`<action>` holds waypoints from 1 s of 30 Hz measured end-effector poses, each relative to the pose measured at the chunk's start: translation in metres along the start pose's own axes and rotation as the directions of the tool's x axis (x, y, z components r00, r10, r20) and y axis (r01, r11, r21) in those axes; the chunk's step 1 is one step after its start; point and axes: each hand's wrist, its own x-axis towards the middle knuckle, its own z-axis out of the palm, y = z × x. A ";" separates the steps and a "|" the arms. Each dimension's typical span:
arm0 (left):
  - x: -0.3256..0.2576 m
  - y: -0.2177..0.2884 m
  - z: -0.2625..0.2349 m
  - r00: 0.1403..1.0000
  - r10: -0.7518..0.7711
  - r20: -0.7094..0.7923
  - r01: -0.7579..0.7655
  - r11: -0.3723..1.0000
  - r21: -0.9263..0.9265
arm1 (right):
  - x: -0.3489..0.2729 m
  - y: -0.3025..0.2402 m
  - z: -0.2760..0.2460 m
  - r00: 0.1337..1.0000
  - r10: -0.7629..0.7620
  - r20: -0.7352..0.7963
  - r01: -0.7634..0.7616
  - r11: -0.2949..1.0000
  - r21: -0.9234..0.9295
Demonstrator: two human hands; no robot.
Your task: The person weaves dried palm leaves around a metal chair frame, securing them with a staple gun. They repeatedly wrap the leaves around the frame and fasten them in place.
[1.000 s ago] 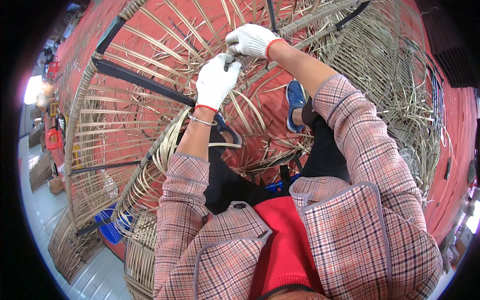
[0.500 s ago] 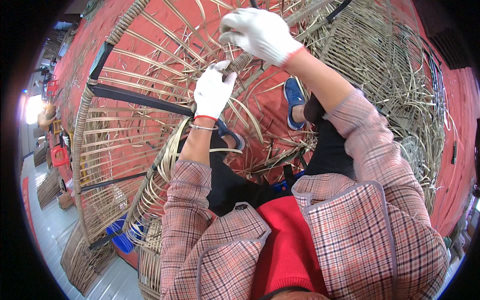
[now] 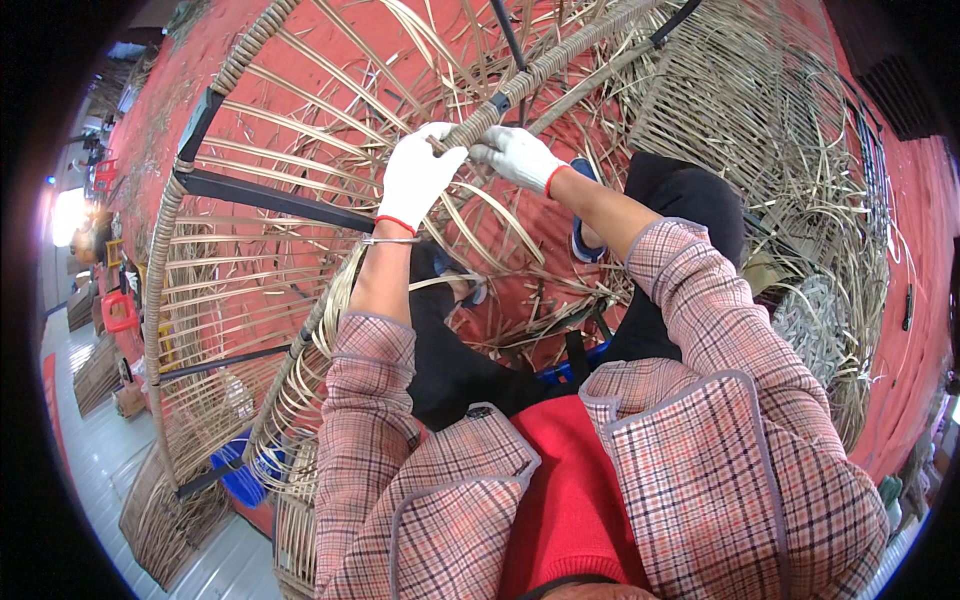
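Both my hands wear white knitted gloves with red cuffs. My left hand (image 3: 418,178) is closed around the curved rim (image 3: 545,72) of a large woven frame, thumb toward me. Pale cane strips are wound tightly along this rim. Just to the right, my right hand (image 3: 520,157) has its fingers pressed together against the rim's near side; what they pinch is hidden. Loose cane strips (image 3: 505,222) hang below the hands. A flat black bar (image 3: 285,199) of the frame runs left from my left wrist. Long cane spokes (image 3: 330,108) spread across the frame.
Cane scraps litter the red floor (image 3: 520,310) between my feet. At right lies a large woven panel (image 3: 700,120) with many loose ends. A blue bucket (image 3: 240,485) stands behind the frame at lower left, and red stools (image 3: 120,312) stand farther left.
My right hand has come down from above the rim to its near side, next to my left hand. My left hand has shifted slightly and now wraps the rim. My right knee has swung outward.
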 end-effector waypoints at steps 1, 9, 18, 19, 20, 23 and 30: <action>-0.002 0.002 0.000 1.000 0.024 -0.018 -0.023 0.999 0.032 | -0.003 -0.004 -0.001 0.998 -0.062 -0.031 0.059 0.994 -0.090; -0.005 0.018 0.002 0.993 0.058 -0.107 -0.036 0.980 0.194 | -0.010 -0.059 -0.028 0.997 0.083 -0.008 -0.083 0.996 -0.044; -0.006 0.018 0.009 0.944 0.139 -0.300 -0.071 0.971 0.228 | 0.031 -0.099 -0.057 0.983 -0.041 0.177 0.050 0.998 -0.042; -0.003 0.016 0.010 0.925 0.141 -0.353 -0.072 0.977 0.203 | 0.035 -0.104 -0.059 0.961 -0.184 0.205 0.208 0.973 -0.101; 0.000 0.015 0.011 0.916 0.092 -0.391 -0.030 0.986 0.162 | 0.038 -0.108 -0.067 0.934 -0.243 0.261 0.315 0.904 -0.288; 0.005 0.016 0.012 0.898 0.061 -0.436 -0.044 0.998 0.049 | 0.022 -0.102 -0.100 0.938 0.229 0.259 -0.326 0.835 0.443; 0.009 0.016 0.002 0.892 0.105 -0.440 -0.100 0.994 0.033 | -0.175 0.067 -0.186 0.889 0.339 -0.308 -0.389 0.913 -0.119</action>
